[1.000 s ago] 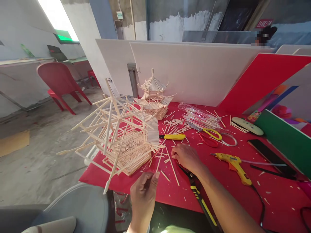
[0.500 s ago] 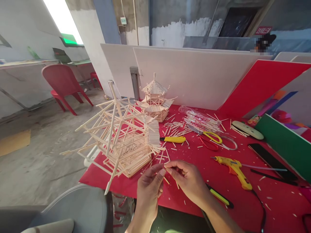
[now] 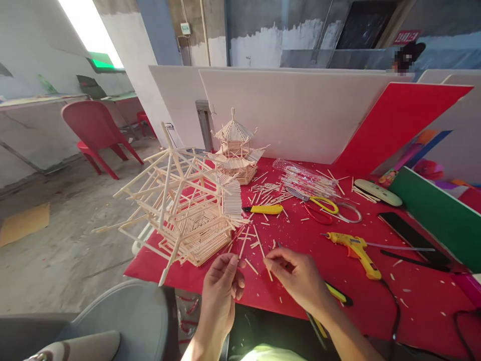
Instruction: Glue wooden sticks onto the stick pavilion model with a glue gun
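Above the front of the red table, my left hand [image 3: 222, 278] is closed, thumb pressed toward the index finger. Whatever it pinches is too small to name. My right hand [image 3: 298, 273] is at its right, fingers curled and thumb and fingertip together; I cannot make out anything between them. Its fingertips overlap a thin wooden stick [image 3: 257, 238] in the view. Beyond the left hand stands an open-framed pavilion model [image 3: 203, 225] of wooden sticks, tiled on part of one roof side. A finished-looking small stick pagoda [image 3: 233, 150] stands behind it.
A yellow utility knife [image 3: 266, 209], scissors [image 3: 325, 203], a bag of sticks [image 3: 306, 180] and a yellow glue gun [image 3: 355, 248] lie on the red tabletop [image 3: 300, 235]. Another cutter [image 3: 336, 293] lies by my right forearm. Farther right is a black phone [image 3: 411, 235].
My hands were together at the fingertips and are now apart, the left one shifted left. The view has also shifted slightly. The models and tools stay in place.
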Action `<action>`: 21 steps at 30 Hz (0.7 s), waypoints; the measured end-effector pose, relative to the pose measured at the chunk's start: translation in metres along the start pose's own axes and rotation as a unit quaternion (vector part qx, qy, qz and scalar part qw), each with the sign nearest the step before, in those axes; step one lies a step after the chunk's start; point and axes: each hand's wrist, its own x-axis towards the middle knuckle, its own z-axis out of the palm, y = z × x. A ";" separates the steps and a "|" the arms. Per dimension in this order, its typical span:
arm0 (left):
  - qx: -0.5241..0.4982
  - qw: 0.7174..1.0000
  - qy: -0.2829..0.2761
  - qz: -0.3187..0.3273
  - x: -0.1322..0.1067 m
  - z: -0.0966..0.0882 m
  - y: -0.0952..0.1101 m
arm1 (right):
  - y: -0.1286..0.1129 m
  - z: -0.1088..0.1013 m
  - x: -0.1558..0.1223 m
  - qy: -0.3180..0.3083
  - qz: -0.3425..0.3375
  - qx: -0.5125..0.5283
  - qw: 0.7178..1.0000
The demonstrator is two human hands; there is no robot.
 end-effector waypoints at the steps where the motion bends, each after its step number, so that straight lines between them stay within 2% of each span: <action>1: 0.011 1.000 0.002 0.015 0.001 -0.001 0.000 | 0.006 -0.006 0.000 0.024 0.007 -0.019 0.999; 4: 0.040 0.998 0.008 0.043 0.004 -0.004 -0.002 | 0.020 -0.020 -0.001 0.070 0.016 -0.083 0.994; 7: 0.052 0.998 0.007 0.037 0.004 -0.002 -0.005 | 0.021 -0.019 -0.004 0.071 -0.001 -0.091 0.993; 11: 0.046 0.999 -0.019 -0.019 -0.001 0.003 -0.005 | 0.006 -0.001 -0.004 0.012 -0.054 -0.039 0.998; 16: 0.025 0.993 -0.057 -0.099 -0.007 0.003 0.006 | -0.009 0.018 0.005 -0.080 -0.139 -0.015 0.987; 18: 0.041 0.994 -0.052 -0.086 -0.007 0.000 0.008 | -0.010 0.022 0.006 -0.077 -0.166 -0.034 0.983; 21: 0.071 0.997 -0.021 -0.026 -0.005 -0.003 0.008 | -0.013 0.027 0.004 -0.044 -0.216 -0.144 0.965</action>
